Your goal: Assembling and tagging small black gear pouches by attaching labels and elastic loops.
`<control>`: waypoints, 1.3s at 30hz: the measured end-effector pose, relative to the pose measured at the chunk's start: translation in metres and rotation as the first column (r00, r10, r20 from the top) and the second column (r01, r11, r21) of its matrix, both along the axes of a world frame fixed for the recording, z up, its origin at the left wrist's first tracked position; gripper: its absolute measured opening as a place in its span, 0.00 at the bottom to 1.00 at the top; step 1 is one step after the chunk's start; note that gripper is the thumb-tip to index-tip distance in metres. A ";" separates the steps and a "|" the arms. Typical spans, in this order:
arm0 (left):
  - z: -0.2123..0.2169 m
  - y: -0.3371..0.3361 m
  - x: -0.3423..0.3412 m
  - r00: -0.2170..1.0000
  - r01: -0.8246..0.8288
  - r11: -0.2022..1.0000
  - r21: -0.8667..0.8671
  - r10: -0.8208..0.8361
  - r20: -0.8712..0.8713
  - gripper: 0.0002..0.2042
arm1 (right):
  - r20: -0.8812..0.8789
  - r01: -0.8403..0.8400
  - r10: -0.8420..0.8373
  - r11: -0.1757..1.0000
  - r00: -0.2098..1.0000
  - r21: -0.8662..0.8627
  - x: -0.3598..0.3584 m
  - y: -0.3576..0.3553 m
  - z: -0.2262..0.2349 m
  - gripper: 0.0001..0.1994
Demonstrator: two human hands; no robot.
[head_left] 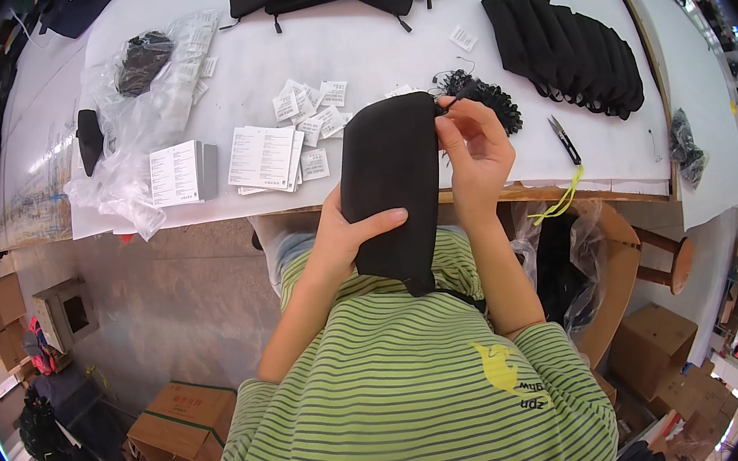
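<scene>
Left hand (347, 235) clamps the black pouch (391, 165) over the table's (414, 56) near edge, right hand (482, 148) pinching its top corner! This one looks midway; the row of pouches (562, 57) seems done, while tags (311, 106) and cords (497, 107) lie waiting.

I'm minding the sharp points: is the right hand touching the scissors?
Apart: in the head view, the scissors lie to the right of the right hand, with white tabletop showing between them.
</scene>
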State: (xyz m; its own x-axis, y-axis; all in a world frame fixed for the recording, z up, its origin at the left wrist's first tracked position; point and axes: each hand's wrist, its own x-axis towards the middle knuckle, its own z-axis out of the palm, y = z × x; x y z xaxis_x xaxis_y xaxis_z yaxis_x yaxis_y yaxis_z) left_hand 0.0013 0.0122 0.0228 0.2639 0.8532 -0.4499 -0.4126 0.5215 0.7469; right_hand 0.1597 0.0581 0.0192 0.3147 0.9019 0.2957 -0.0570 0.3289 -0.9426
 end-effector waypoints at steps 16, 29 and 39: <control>-0.022 0.016 -0.025 0.922 -0.214 0.946 -0.244 0.278 0.269 0.15 | 0.203 -0.367 0.410 0.905 0.889 -0.216 -0.008 -0.050 0.018 0.06; -0.018 0.015 -0.028 0.934 -0.166 0.968 -0.189 0.216 0.284 0.16 | 0.193 -0.428 0.476 0.870 0.858 -0.246 -0.013 -0.055 0.028 0.06; -0.016 0.017 -0.028 0.888 -0.225 0.937 -0.266 0.310 0.339 0.12 | 0.164 -0.519 0.571 0.810 0.804 -0.275 -0.015 -0.060 0.035 0.06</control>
